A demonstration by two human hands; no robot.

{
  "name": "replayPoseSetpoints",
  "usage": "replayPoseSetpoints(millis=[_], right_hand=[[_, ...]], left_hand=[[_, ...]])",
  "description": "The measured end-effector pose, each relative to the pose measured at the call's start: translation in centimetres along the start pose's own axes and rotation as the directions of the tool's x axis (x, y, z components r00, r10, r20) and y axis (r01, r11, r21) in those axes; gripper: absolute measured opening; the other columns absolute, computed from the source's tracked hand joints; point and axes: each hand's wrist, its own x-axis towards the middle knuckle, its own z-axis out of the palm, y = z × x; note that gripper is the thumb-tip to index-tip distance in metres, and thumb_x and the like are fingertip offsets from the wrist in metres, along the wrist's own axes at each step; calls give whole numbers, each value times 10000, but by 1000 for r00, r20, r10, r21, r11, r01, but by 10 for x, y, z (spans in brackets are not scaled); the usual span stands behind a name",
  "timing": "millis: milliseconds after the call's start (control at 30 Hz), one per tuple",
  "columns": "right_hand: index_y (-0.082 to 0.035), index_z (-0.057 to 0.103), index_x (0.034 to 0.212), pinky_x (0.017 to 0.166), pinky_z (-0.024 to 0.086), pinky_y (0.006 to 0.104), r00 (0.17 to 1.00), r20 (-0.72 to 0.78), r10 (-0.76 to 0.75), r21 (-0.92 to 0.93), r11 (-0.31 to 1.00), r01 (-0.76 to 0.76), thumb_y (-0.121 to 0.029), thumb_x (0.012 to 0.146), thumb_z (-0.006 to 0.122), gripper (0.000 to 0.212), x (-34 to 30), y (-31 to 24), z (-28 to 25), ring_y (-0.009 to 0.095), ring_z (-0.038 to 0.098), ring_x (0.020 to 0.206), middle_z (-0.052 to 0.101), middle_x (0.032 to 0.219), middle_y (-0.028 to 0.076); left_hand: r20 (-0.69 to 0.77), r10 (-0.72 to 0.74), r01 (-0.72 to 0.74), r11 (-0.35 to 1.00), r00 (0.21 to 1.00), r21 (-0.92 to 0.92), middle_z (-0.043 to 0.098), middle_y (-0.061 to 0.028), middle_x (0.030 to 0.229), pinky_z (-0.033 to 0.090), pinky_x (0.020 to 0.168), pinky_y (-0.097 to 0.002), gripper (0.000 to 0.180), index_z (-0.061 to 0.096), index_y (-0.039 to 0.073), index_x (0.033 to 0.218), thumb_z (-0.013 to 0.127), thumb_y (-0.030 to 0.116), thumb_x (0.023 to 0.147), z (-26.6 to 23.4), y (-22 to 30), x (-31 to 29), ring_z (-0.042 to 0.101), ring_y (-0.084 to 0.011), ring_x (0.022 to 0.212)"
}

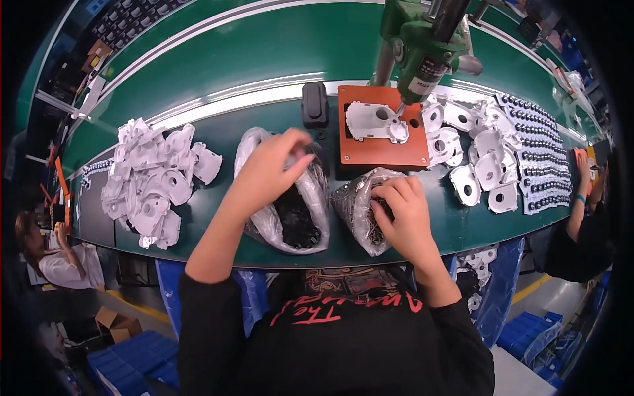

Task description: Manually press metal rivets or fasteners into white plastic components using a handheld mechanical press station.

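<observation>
The left hand (269,170) was over the mouth of the left bag (318,245), its fingers bent and blurred; whether they gripped anything could not be told. That bag, of clear plastic, lay open on the green bench (462,228) with black parts (296,223) inside.

The right hand (408,214) was at the mouth of the right bag (360,228), its fingers curled inward; whether they had closed on a piece could not be told. This smaller clear bag stood just beside the first and contained small metal pieces (375,232).

Behind the right bag sat an orange fixture (370,158), bearing one white part (363,123) lying flat. The tip of a green press (422,63) was at that part's right end; contact could not be determined. A black box (315,105) stood left of the fixture. White parts were heaped in a left pile (150,181) and a right pile (487,162), the latter beside rows of black-topped pieces (541,158).
</observation>
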Motion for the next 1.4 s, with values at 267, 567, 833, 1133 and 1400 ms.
replayPoseSetpoints(millis=[267, 567, 833, 1133, 1400], right_hand=[[-25, 586, 834, 715, 407, 367, 999, 29, -15, -20, 1000, 15, 20, 671, 659, 184, 3, -4, 1, 286, 483, 792, 543, 812, 75], [-37, 585, 836, 712, 408, 369, 994, 110, -13, -60, 998, 20, 1, 665, 678, 198, 8, -8, -4, 285, 478, 788, 542, 813, 72], [-36, 584, 848, 699, 412, 375, 996, 94, 6, -69, 998, 0, -3, 656, 688, 220, 8, -6, -4, 287, 473, 774, 544, 799, 77], [-45, 601, 870, 699, 424, 377, 998, 49, -46, -75, 996, 49, -33, 657, 692, 233, 8, -3, -3, 290, 484, 778, 563, 819, 85], [-69, 628, 816, 677, 404, 360, 996, -74, -56, 9, 998, 57, -51, 682, 688, 148, -2, 1, 2, 261, 484, 748, 549, 767, 58]], left_hand=[[-37, 104, -86, 941, 994, 327, 520, -80, 815, 394, 768, -366, 177, 594, 55, 855, 692, 105, 716, 18, -28, -82, 501, -275, 848], [-172, -8, 104, 823, 985, 558, 516, -83, 859, 371, 760, -400, 202, 600, 77, 856, 708, 126, 693, 50, -33, -75, 497, -283, 880], [-141, 8, 40, 940, 990, 338, 524, -79, 769, 399, 672, -349, 135, 595, 49, 762, 707, 101, 708, 25, -30, -66, 526, -243, 738], [-99, 30, -43, 989, 995, -139, 577, -51, 805, 406, 682, -242, 176, 662, -12, 867, 649, 149, 798, 4, 9, 52, 531, -122, 754], [357, -50, 129, 971, 933, -201, 610, -35, 665, 397, 506, -258, 184, 677, 13, 814, 669, 192, 772, 39, 23, 172, 523, -103, 582]])
